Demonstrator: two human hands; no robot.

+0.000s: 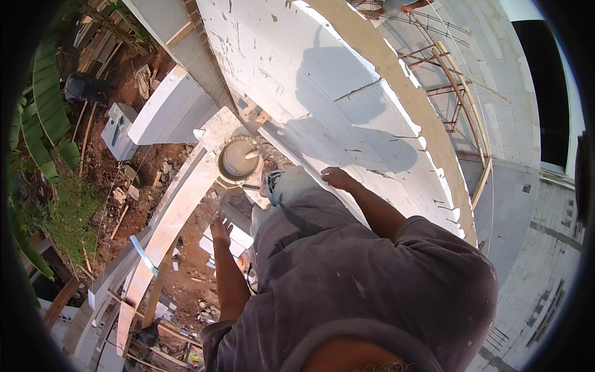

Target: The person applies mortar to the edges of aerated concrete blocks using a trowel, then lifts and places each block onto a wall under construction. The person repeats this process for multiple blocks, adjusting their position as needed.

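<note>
My left hand [220,228] hangs over the ground beside my leg, fingers apart, with nothing seen in it. My right hand [335,178] is beside the white block wall [282,80], its fingers loosely bent with no tool showing; whether it touches the wall is unclear. In front of my left hand, a round bucket [218,166] of grey wet mortar [235,160] stands at the end of a wooden plank [186,186]. A pale handle-like piece [253,154] sticks up at the bucket's right side. Grey mortar [406,93] covers the wall's curved top edge.
A light blue tool [143,254] lies across the plank. White blocks [167,111] and rubble [127,183] are at the left, where another person [87,87] bends over. Rusty scaffolding [455,93] stands beyond the wall. Below the plank, the ground lies lower.
</note>
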